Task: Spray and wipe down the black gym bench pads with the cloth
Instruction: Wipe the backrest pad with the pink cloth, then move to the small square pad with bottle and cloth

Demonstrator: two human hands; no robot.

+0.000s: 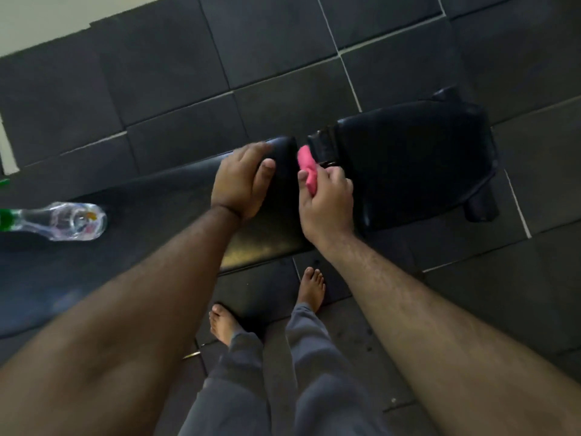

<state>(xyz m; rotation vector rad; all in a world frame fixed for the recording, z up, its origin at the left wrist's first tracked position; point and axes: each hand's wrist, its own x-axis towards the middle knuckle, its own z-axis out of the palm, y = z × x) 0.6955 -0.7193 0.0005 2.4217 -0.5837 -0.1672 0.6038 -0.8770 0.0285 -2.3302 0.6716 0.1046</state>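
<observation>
A black gym bench runs across the view: a long back pad (176,196) on the left and a shorter seat pad (415,158) on the right, with a narrow gap between them. My left hand (240,180) lies flat on the end of the long pad, fingers curled over its far edge. My right hand (327,196) grips a bunched pink cloth (307,169) and presses it into the gap beside the pad's end. A clear spray bottle (67,220) with a green top lies on its side on the long pad, far left.
Dark rubber floor tiles (283,58) with pale seams surround the bench. A light floor strip (41,17) shows at the top left. My bare feet (311,287) and grey trousers stand just in front of the bench. A black roller (481,207) sticks out under the seat pad.
</observation>
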